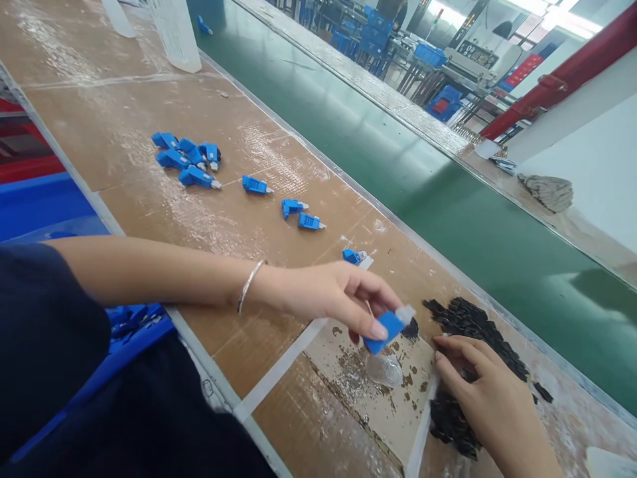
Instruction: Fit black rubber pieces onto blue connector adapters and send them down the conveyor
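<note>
My left hand (323, 292) pinches a blue plastic connector-like part (385, 332) with a pale clear tip, holding it over a stained, light-coloured board (343, 372). Just under the part, a clear glossy blob (384, 370) sits on the board. A small dark piece (411, 328) shows behind the tip. My right hand (490, 392) rests at a heap of small black pieces (478, 328), thumb and forefinger nearly together at the heap's left side. What lies between those fingertips is too small to tell.
Several similar blue parts (186, 156) lie up the brown work surface (134, 219), some in a loose row. A green conveyor belt (398, 172) runs along the far side. A white container (174, 33) stands at upper left; a blue bin (144, 338) with blue parts is below my left arm.
</note>
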The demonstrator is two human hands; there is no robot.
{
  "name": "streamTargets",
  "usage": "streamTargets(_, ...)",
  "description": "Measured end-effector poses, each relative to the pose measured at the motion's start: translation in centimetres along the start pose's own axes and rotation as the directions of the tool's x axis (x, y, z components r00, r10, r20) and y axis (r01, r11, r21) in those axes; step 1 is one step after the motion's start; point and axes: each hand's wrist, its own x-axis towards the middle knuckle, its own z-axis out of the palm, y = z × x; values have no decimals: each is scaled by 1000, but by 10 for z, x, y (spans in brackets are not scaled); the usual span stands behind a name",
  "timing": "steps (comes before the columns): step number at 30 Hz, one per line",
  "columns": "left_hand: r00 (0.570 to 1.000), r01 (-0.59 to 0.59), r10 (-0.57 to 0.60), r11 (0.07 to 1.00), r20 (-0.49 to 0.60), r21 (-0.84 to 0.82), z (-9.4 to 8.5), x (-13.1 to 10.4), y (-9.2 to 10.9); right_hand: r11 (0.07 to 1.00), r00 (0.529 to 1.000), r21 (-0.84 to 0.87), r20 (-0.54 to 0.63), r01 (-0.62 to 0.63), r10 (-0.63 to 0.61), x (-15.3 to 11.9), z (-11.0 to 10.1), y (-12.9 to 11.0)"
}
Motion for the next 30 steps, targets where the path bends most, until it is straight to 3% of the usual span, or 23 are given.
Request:
streamTargets(4,991,114,-100,980,89,-161,-5,3,-34,995,995,15,41,-96,95,0,-1,-3)
streamTargets(7,986,160,-144,962,87,-222,-12,5,-43,988,986,26,74,-153,151,-2,-1,-7)
streamTargets(19,982,181,-162,950,95,-255,-14,4,-41,934,929,66,156,-350,337,-3,-7,-11)
streamTargets(28,984,166,-143,954,107,-251,-15,6,-45,924,924,71,114,-375,366,-14,-8,-6)
streamTargets(30,985,164,-141,952,103,-259,-15,6,-45,939,944,111,103,-324,314,-22,-13,-9)
